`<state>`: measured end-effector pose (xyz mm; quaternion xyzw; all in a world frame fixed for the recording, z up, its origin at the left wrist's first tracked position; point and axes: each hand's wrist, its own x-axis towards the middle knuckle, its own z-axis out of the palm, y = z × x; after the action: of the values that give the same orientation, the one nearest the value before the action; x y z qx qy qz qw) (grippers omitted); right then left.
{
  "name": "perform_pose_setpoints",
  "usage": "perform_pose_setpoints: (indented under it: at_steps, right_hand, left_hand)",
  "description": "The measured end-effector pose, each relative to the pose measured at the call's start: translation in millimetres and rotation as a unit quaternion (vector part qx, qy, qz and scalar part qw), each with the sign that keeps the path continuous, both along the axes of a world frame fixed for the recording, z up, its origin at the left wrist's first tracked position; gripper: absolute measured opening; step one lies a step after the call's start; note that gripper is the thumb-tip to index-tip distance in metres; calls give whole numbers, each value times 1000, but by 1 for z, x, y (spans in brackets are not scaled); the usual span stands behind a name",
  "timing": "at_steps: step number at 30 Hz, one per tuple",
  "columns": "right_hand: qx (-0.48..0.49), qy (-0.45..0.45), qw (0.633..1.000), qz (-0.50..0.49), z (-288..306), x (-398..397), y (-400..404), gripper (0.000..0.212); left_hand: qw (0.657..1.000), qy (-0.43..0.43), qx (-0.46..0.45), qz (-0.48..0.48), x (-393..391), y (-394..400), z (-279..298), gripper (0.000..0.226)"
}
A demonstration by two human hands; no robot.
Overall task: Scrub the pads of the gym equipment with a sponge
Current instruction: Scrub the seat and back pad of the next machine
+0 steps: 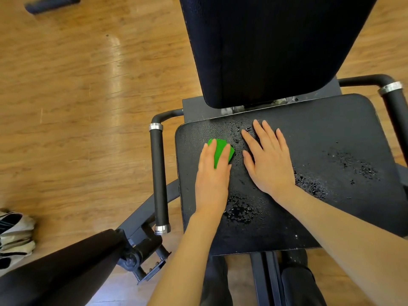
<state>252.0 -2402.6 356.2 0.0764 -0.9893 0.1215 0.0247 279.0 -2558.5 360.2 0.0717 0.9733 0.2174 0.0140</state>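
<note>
A black seat pad (pixel 320 133) of a gym machine fills the middle, beaded with water drops. My left hand (pixel 213 173) lies flat on a green sponge (pixel 220 151) near the pad's left side, fingers straight over it. Beside it, my right hand (pixel 269 160) rests palm down on the wet pad with fingers spread and holds nothing. The upright black back pad (pixel 276 45) rises behind the seat.
Black handle bars with silver rings flank the seat, one on the left (pixel 159 180) and one on the right (pixel 395 102). A black padded arm (pixel 59 272) and metal frame sit at lower left. Folded cloths (pixel 15 235) lie on the wooden floor.
</note>
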Motion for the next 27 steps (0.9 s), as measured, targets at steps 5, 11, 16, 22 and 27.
perform_pose_setpoints:
  at_steps: [5,11,16,22,27]
  right_hand:
    - [2,-2,1000,2,0,0,1,51]
    - [-39,0,999,0,4,-2,8,51]
    - [-5,10,999,-36,6,0,31,52]
    - [0,-4,999,-47,0,2,37,53]
    - [6,-3,999,-49,0,2,36,52]
  left_hand:
    - [999,42,12,5,-21,1,0,50]
    - [998,66,10,4,-67,5,-2,45]
    - [996,71,31,34,-68,15,-5,41]
    - [997,44,61,4,-9,17,-5,43]
    - [998,49,43,23,15,24,-6,45]
